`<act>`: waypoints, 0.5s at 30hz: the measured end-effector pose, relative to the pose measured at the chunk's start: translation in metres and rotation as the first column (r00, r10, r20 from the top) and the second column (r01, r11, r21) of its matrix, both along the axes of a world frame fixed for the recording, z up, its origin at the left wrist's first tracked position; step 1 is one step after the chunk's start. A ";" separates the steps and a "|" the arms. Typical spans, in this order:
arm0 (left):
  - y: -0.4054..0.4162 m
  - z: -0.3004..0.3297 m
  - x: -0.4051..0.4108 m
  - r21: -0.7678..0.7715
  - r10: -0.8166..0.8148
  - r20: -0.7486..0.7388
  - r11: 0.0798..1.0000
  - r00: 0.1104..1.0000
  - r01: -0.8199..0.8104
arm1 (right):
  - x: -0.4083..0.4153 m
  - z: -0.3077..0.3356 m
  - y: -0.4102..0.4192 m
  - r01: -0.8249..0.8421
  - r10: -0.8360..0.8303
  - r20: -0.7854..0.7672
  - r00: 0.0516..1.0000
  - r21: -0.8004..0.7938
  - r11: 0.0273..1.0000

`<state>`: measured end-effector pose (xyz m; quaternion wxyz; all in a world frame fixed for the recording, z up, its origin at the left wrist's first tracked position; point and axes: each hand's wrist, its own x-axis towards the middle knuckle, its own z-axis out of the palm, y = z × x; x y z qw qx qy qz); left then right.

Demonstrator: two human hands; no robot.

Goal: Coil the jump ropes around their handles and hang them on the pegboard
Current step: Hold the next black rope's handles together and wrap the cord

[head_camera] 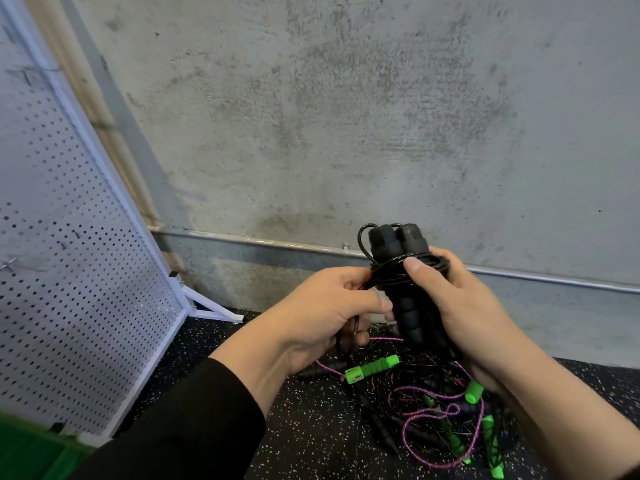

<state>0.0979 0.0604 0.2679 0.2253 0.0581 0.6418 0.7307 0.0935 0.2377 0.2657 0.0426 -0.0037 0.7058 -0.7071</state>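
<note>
The right hand (pixel 464 306) grips the pair of black handles (pixel 412 292) side by side, fingers curled round them and the thumb (pixel 420 271) pressing the first turns of black cord (pixel 398 271) flat just below the caps. The left hand (pixel 322 306) pinches the loose run of cord at 9 o'clock of the bundle, feeding it in. The wrap looks barely begun. The key now, likely: keep tension, lay each turn snug beside the last, and don't lift that thumb. The handles stand nearly upright, long axis running 12 to 6, caps at 12, held above the floor (pixel 311 427). Below lies a tangle of ropes (pixel 433 410), a green handle (pixel 372 368) among them. The pegboard (pixel 69 254) waits at 9 o'clock.
</note>
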 end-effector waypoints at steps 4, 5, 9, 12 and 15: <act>0.003 0.003 0.001 -0.147 0.089 0.039 0.986 0.995 -0.082 | -0.006 -0.004 0.006 0.064 -0.049 -0.108 0.993 0.146 0.987; 0.002 0.002 0.000 -0.230 0.139 0.022 0.964 0.990 -0.130 | -0.007 -0.006 0.007 0.081 -0.056 -0.131 0.990 0.194 0.978; 0.002 -0.003 0.000 -0.300 0.263 -0.028 0.918 0.964 -0.260 | -0.007 -0.012 0.004 0.088 -0.019 -0.187 0.982 0.370 0.925; 0.004 -0.003 -0.001 -0.226 0.340 -0.023 0.914 0.940 -0.336 | 0.001 -0.011 -0.004 0.030 0.082 -0.214 0.973 0.473 0.881; 0.003 0.002 -0.001 -0.150 0.323 -0.001 0.936 0.946 -0.320 | 0.003 -0.010 -0.011 0.044 0.075 -0.223 0.972 0.488 0.872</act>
